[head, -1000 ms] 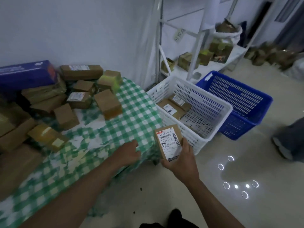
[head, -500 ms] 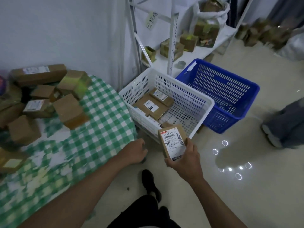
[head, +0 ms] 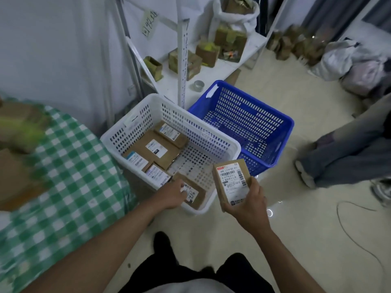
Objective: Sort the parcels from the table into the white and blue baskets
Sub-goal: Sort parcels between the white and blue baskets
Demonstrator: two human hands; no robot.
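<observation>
Several blurred cardboard parcels (head: 12, 166) lay on the green-checked tablecloth (head: 69, 172) at the left. Beside it, the white basket (head: 215, 138) held five labelled parcels; the left hand (head: 172, 194) reached over its near rim, fingers on the nearest parcel (head: 193, 194), grip unclear. The right hand (head: 246, 205) clasped a labelled parcel (head: 231, 180) above that basket's right corner. The blue basket (head: 275, 117) touched the white one.

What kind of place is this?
Probably a small parcel-sorting room: labelled cardboard parcels fill a white basket, a blue basket waits beside it, and a shelf holds more boxes.
</observation>
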